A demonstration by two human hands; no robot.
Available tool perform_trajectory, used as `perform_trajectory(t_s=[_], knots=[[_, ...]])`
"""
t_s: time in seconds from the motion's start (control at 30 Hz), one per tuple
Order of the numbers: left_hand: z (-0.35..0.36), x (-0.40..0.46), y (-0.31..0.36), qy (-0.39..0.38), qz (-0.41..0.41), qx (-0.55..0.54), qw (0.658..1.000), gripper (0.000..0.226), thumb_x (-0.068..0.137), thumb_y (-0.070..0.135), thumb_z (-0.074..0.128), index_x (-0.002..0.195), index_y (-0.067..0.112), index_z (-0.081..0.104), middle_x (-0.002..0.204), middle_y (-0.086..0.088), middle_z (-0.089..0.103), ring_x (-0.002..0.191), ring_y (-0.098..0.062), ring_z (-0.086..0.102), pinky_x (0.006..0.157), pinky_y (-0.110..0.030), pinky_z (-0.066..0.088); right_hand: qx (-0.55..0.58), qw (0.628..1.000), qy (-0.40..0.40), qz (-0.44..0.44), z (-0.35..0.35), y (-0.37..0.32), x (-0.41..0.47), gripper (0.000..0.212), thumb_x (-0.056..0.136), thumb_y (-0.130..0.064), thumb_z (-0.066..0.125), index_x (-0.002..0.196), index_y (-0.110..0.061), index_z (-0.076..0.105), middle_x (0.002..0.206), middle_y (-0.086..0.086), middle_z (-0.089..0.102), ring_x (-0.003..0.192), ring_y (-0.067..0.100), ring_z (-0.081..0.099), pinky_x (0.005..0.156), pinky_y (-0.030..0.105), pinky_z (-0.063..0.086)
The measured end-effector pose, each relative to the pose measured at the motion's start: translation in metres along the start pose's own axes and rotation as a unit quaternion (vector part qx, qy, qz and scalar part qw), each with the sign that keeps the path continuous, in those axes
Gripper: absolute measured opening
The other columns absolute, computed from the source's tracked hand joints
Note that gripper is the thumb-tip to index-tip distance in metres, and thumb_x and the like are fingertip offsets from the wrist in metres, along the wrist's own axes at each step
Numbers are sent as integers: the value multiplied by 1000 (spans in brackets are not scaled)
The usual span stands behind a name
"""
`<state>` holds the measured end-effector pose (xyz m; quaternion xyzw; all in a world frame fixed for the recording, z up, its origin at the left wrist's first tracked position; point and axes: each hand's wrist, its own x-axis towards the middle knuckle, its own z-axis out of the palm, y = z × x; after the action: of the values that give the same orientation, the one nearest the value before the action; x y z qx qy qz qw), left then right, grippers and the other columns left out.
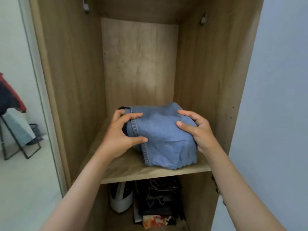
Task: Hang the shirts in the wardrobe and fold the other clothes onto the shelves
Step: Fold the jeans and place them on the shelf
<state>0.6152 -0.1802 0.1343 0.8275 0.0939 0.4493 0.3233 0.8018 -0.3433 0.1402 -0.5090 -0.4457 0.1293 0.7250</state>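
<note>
Denim, pale blue and folded into 1 thick bundle, sits on the wooden shelf (126, 170) at the centre of the frame; these folded jeans (162, 135) lie toward the right half of the board, their front edge close to the shelf's lip, with 1 stitched seam running down the left side. 2 hands flank the bundle. 1 left hand (122, 130) is at its left end with fingers spread and bent, the thumb low on the seam and the forefinger laid across the top, cupping rather than clenching the cloth. 1 right hand (195, 129) is at the right end, fingers likewise bent and spread, tips pressed into the denim, the thumb on the front face. A dark edge of some other fabric shows behind the left hand, too hidden to name. The wardrobe (70, 80) is light oak-look board, 1 tall bay above the shelf, with 2 metal brackets (86, 7) near the upper corners. Below the shelf, at the bottom of the frame, stand 1 white and black iron (120, 199) on the left and 1 pile of dark clothes (160, 199) on the right, with 1 orange patterned piece (156, 220) at its foot. At the far left edge, 1 drying rack (11, 135) carries red, dark and pale garments
</note>
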Motion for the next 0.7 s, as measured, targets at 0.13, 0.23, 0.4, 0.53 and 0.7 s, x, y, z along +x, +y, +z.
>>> perform_trajectory(t_s=[0.13, 0.23, 0.4, 0.53, 0.7], knots=[[1, -32, -1, 8, -14, -10, 1000, 64, 54, 16, 89, 109, 36, 62, 118, 12, 41, 107, 10, 46, 88, -4, 40, -96, 994, -43, -3, -4, 0, -28, 35, 77, -17, 75, 110, -23, 67, 112, -5, 66, 99, 7, 66, 77, 20, 53], [5, -48, 0, 4, -16, -1, 1000, 64, 53, 13, 90, 106, 36, 62, 115, 13, 42, 103, 13, 47, 86, -5, 40, -206, 975, -86, -1, -7, -5, -47, 40, 81, -26, 73, 118, -29, 60, 117, -18, 58, 103, -4, 59, 82, 13, 49], [3, -67, 1, 1, -32, -5, 999, 63, 47, 33, 85, 104, 47, 62, 116, 17, 43, 118, -14, 47, 100, -37, 45, -342, 937, -59, 36, -10, -16, -77, 51, 82, -40, 69, 130, -39, 50, 129, -20, 47, 117, 0, 46, 98, 22, 36], [3, -77, 5, 16, -64, 2, 998, 64, 50, 29, 87, 102, 53, 58, 117, 21, 42, 118, -18, 48, 99, -42, 46, -355, 928, -27, 112, -14, -33, -99, 55, 85, -45, 63, 136, -40, 42, 124, -21, 48, 125, 8, 42, 95, 26, 41], [-6, -85, 17, 1, -118, 27, 993, 63, 61, 35, 85, 117, 42, 55, 121, 10, 39, 116, -9, 45, 96, -27, 41, -352, 889, -74, 283, -2, -33, -105, 67, 85, -62, 52, 142, -49, 18, 112, -6, 63, 84, 18, 70, 59, 31, 54]])
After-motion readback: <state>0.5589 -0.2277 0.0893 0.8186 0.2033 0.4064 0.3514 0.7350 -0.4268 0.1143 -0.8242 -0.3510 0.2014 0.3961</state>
